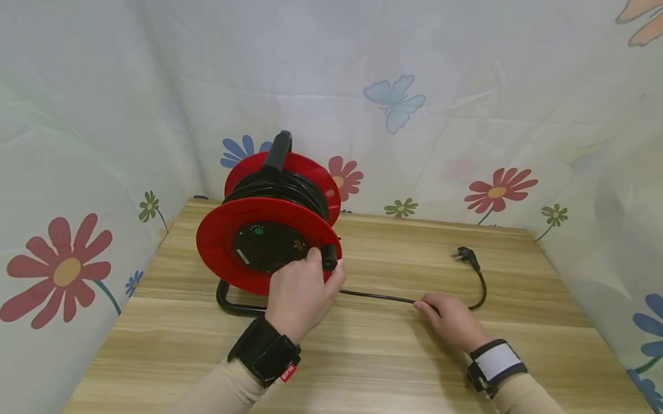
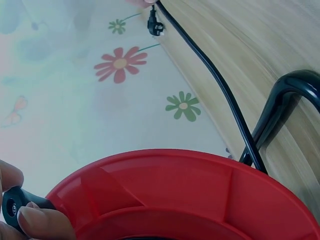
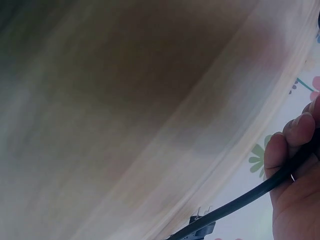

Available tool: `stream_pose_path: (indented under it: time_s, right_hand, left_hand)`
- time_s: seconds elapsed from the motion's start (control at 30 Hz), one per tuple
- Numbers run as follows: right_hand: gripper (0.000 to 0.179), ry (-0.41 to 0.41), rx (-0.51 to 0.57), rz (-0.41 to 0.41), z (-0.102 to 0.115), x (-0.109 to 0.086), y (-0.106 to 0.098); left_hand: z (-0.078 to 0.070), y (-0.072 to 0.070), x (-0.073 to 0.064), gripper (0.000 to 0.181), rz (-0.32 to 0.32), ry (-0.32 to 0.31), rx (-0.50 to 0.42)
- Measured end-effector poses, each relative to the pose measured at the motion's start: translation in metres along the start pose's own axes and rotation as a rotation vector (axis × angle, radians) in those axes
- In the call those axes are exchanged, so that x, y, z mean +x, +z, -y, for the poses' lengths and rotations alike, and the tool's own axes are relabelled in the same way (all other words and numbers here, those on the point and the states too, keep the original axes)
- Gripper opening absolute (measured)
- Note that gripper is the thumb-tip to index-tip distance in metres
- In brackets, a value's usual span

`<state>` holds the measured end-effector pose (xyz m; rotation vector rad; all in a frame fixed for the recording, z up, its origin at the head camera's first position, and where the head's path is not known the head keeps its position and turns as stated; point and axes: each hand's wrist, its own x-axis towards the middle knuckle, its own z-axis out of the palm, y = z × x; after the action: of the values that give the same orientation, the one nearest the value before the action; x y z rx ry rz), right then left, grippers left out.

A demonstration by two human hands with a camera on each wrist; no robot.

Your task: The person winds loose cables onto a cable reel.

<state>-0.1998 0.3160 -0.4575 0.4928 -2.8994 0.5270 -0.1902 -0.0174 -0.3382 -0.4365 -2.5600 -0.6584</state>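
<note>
Wooden tabletop (image 1: 388, 257) (floral backdrop (image 1: 460, 117) behind reel (image 1: 267, 243))

Near the tabletop's (image 1: 381, 363) far left corner, the left hand (image 1: 301, 293) hides part of the crank knob (image 1: 329, 254) and red reel (image 1: 215, 247); fine lettering (image 1: 300, 245) on the dark panel (image 1: 256, 252) too small to read. Tabletop's near edge cut off in head view. Right wrist view: tabletop blurred, right hand (image 3: 297, 202) cut by picture's edge, plug (image 3: 206, 230) partly behind cable (image 3: 245, 196).
</note>
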Motion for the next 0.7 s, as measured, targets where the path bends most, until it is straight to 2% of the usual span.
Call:
stream_pose_path:
  time_s: [0.7]
  right_hand:
    - [0.022, -0.031, -0.001, -0.013, 0.015, 0.012, 0.010]
  left_hand:
    - [0.004, 0.020, -0.010, 0.040, 0.044, -0.002, 0.046]
